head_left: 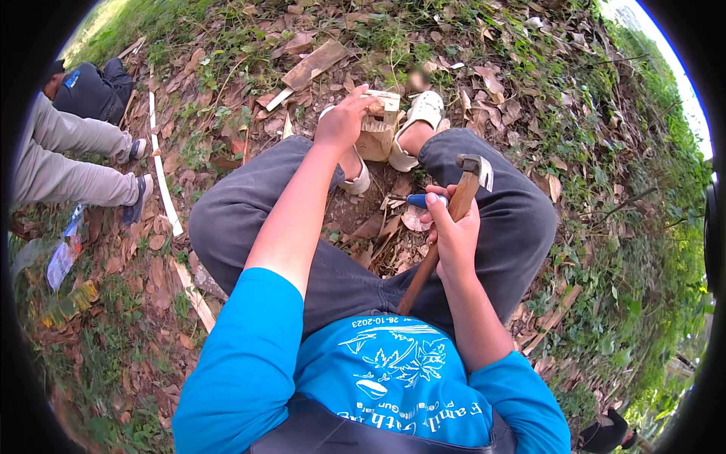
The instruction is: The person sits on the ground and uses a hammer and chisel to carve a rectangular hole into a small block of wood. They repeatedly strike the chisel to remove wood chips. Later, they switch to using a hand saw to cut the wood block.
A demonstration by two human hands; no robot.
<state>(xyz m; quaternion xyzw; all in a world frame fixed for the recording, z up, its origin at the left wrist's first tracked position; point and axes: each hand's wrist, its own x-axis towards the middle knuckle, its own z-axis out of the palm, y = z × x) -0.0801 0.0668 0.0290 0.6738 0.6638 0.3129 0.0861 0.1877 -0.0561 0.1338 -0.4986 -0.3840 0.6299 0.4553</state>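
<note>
Between my feet stands a pale wooden block [375, 141] with a notched top. My left hand [342, 125] reaches out to that top, its fingers curled against a small brown piece of wood [376, 107]; part of the grip is hidden behind the hand. Nearer my lap, my right hand [458, 240] is closed around the wooden handle of a claw hammer [464, 195], its metal head pointing up and away from me. The same fingers also hold a blue-handled tool [417, 200] with a thin metal shaft pointing left; its tip is too small to make out.
My light clogs [420, 121] flank the block. A flat board [316, 65] lies beyond it among dry leaves and weeds. Long pale strips [162, 178] run along the left. Another person's legs [83, 163] are at the far left, near a crumpled plastic wrapper [65, 253].
</note>
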